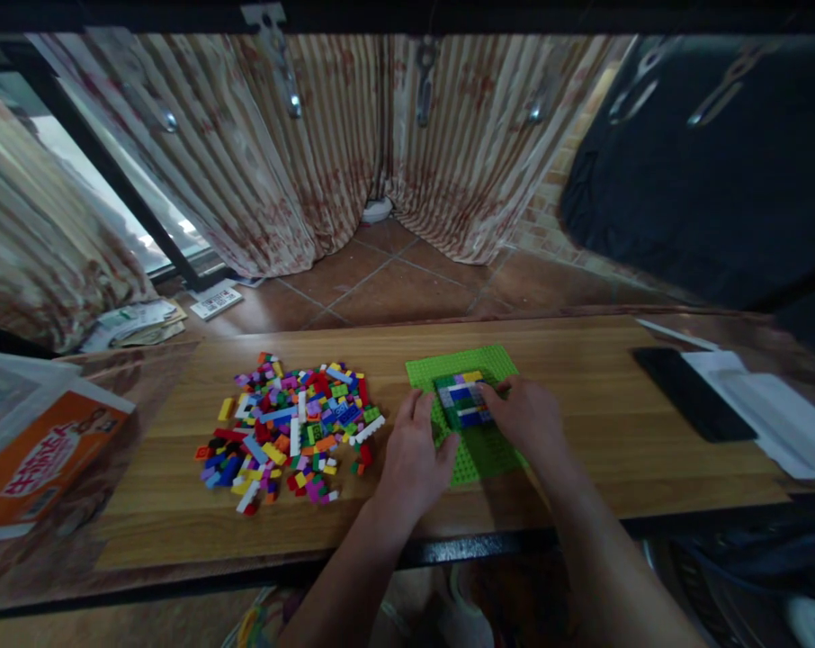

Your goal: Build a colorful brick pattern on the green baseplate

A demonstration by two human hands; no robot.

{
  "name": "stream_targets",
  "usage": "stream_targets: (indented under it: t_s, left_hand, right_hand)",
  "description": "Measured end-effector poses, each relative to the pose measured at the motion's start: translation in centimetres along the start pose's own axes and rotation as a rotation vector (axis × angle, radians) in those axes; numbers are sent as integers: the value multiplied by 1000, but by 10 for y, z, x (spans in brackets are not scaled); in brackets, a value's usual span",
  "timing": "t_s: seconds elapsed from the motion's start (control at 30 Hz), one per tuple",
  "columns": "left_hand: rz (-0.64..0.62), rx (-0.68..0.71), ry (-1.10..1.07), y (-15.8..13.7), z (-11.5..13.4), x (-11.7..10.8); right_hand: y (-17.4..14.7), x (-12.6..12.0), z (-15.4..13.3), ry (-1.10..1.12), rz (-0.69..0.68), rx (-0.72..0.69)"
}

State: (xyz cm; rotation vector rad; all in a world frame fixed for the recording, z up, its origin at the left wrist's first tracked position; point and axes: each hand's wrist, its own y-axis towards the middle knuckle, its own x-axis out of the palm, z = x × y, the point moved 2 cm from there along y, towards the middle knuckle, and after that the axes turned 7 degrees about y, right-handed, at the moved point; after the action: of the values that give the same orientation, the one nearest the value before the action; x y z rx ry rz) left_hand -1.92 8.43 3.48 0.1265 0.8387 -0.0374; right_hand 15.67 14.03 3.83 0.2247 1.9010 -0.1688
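A low build of toy bricks (462, 393) in blue, white, green, grey and yellow sits on the bright green baseplate (475, 463). My left hand (416, 454) rests at the baseplate's left edge, fingers stretched out and thumb apart, with nothing in it. From the right, my right hand (527, 416) reaches over the baseplate, and its closed fingertips touch the right side of the build. Whether a small brick is between those fingertips is hidden. Left of my left hand, a wide pile of loose bricks (292, 418) in many colours is spread on the wooden tabletop (178, 504).
A dark phone-like slab (692, 393) lies at the right, partly over white packaging (778, 414). An orange-and-white box (49, 450) and a clear plastic container (16, 387) stand at the far left. Beyond the table are a tiled floor (394, 288) and striped curtains (326, 153).
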Motion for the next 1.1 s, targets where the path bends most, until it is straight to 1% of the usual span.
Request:
stream_targets:
  t_s: [0.2,0.33,0.47,0.6,0.8,0.93,1.0,1.1]
  left_hand:
    - [-17,-18,29,-3,-5,0]
    - [-9,2,69,-6,-5,0]
    - [12,20,85,-8,-6,0]
    - [4,26,115,-10,-6,1]
    - [4,47,156,-9,-6,2]
    - [-8,35,242,-7,-5,4]
    - [-8,33,297,-6,-3,6]
    - [8,73,388,-8,0,11]
  right_hand:
    - [-7,6,-8,35,-93,-90]
    - [-9,7,-12,31,-151,-133]
    - [-7,7,-13,27,-168,-147]
    - [-5,9,-12,71,-209,-122]
    - [-4,10,-13,68,-162,-139]
    - [-3,12,-15,53,-171,-130]
    - [-3,13,-14,116,-160,-120]
    - [-3,12,-13,276,-116,-117]
